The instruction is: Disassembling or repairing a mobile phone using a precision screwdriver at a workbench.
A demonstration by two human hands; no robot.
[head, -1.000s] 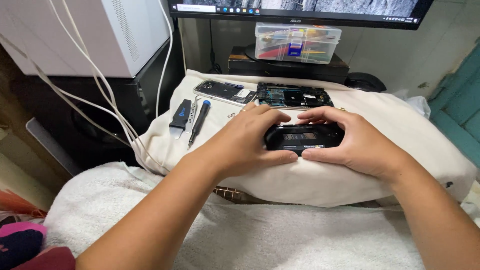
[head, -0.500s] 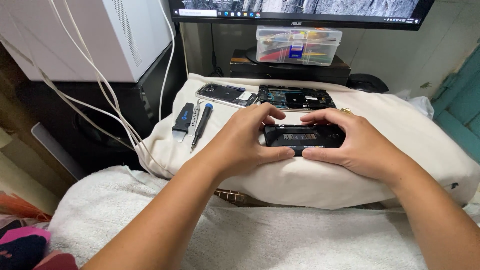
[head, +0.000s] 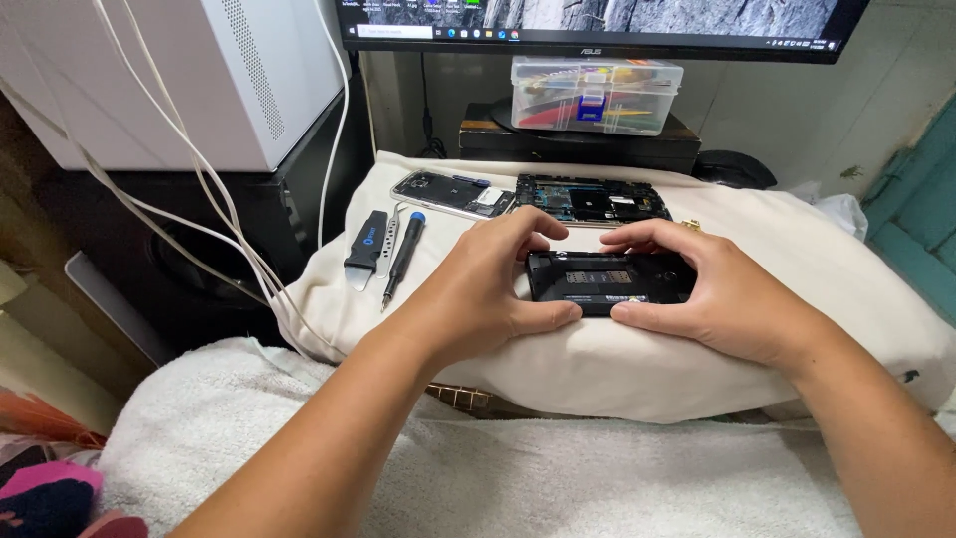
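I see a black phone body point(head: 609, 282), flat and rectangular (its inner side up, a pale label strip showing), lying on the cream cushion point(head: 637, 359). My left hand point(head: 488, 289) and right hand point(head: 722, 294) clasp its ends, fingers curled around the edges.

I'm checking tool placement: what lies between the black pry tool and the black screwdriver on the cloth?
In the head view, a slim silver metal tool lies between the black pry tool and the screwdriver on the white cloth.

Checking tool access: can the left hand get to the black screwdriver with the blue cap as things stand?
Probably yes. The screwdriver lies in the open on the cream cushion, just left of the left hand, nothing between. But that hand grips the black phone part and must release first.
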